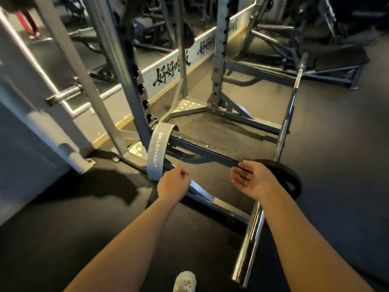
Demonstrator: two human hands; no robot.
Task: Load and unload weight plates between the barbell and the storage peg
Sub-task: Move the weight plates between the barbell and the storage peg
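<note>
Chrome steel barbell (282, 131) on the black rubber gym floor (336, 165), long axis running from the near sleeve end at lower centre-right away and slightly rightward to the far sleeve by the rack's rear frame. Round black iron weight plate (288, 182) threaded on the near sleeve, standing on edge, face square to the bar's axis, inboard of a long bare stretch of sleeve reaching toward the camera. Right hand (252, 182) just in front of the plate's left rim, overlapping it in view, contact impossible to confirm; palm turned left, fingers straight and spread, holding nothing. Left hand (173, 184) well left of the plate, above the rack's near base rail, fingers loosely curled, thumb by the forefinger, nothing plainly pinched; empty as far as visible. Grey lifting belt (156, 148) with white lettering hung over the blue-grey steel rack (134, 91), just beyond the left hand and not touched. Short steel storage peg (63, 94) jutting from an upright at upper left, bare, well apart from the plate, up and to the left of it. Judgement: right hand clearly nearer, left needing to cross to the plate's other rim; removal along the bar's axis toward the near end, then a carry leftward and upward to the peg. Pale shoe (185, 281) at the bottom edge, left of the sleeve end.
</note>
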